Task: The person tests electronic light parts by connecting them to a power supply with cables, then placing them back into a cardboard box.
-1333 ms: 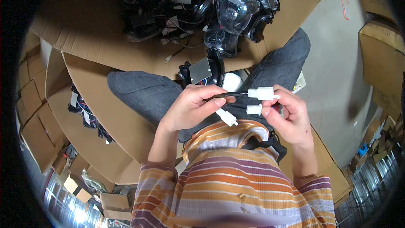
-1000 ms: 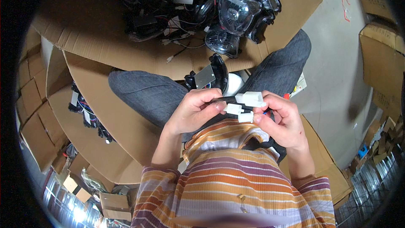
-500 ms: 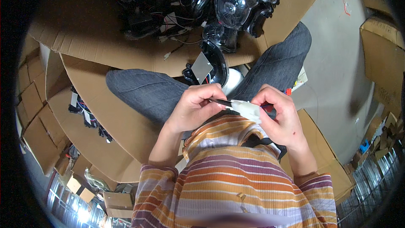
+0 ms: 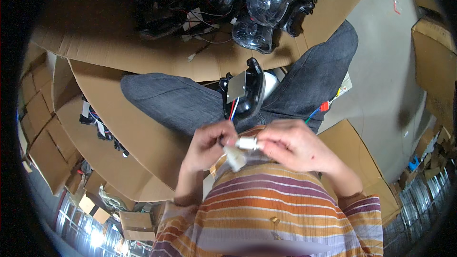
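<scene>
Left hand (image 4: pixel 205 146): fingers curled, pinching the white plastic connectors (image 4: pixel 240 148) from the left side; thumb and fingertips pressed onto them
Right hand (image 4: pixel 291 145): fingers closed, pinching the same connectors from the right; the two hands meet at the plugs
White plastic connectors: held between both hands, close to the chest, just above the striped shirt (image 4: pixel 281 209); one piece points down and left, another lies level
Black lamp housing (image 4: pixel 243 94): rests on the lap between the grey trouser legs (image 4: pixel 176 100); red and blue wires (image 4: pixel 233 109) run from it down toward the hands
Loose wire end (image 4: pixel 323 107): red tip, lying on the right thigh
Cardboard sheets (image 4: pixel 119 52): spread on the floor; a pile of headlamps (image 4: pixel 266 4) lies on them beyond the knees
</scene>
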Demonstrator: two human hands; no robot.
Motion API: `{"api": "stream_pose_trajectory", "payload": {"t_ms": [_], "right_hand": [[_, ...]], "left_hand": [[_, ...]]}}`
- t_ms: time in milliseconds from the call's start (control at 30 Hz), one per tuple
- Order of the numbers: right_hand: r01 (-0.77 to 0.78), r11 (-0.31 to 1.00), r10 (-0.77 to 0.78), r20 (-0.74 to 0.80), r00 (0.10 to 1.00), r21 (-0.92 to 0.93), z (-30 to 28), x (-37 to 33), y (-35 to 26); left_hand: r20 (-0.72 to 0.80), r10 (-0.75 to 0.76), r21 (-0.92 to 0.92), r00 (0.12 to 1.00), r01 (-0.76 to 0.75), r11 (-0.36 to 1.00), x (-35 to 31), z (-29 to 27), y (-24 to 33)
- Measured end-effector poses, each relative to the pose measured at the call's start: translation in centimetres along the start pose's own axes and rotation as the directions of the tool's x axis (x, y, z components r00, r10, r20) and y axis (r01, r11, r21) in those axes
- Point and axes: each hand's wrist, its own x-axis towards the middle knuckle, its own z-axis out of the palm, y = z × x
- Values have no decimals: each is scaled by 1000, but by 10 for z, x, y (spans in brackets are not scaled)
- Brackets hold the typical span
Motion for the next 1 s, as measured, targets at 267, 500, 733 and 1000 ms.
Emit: {"api": "stream_pose_trajectory", "payload": {"t_ms": [267, 500, 733, 1000], "right_hand": [[76, 996, -70, 134, 989, -43, 82, 12, 7], [85, 990, -51, 275, 960, -113, 104, 17, 24], [83, 994, -59, 291, 955, -69, 88, 12, 26], [-50, 997, 63, 299, 952, -50, 23, 1, 17]], "left_hand": [[-307, -75, -127, 949, 37, 991, -100, -20, -34], [-399, -368, -75, 840, 371, 926, -126, -27, -47], [-319, -234, -96, 919, 214, 972, -118, -20, -32], [-285, -304, 119, 909, 349, 930, -111, -30, -27]]}}
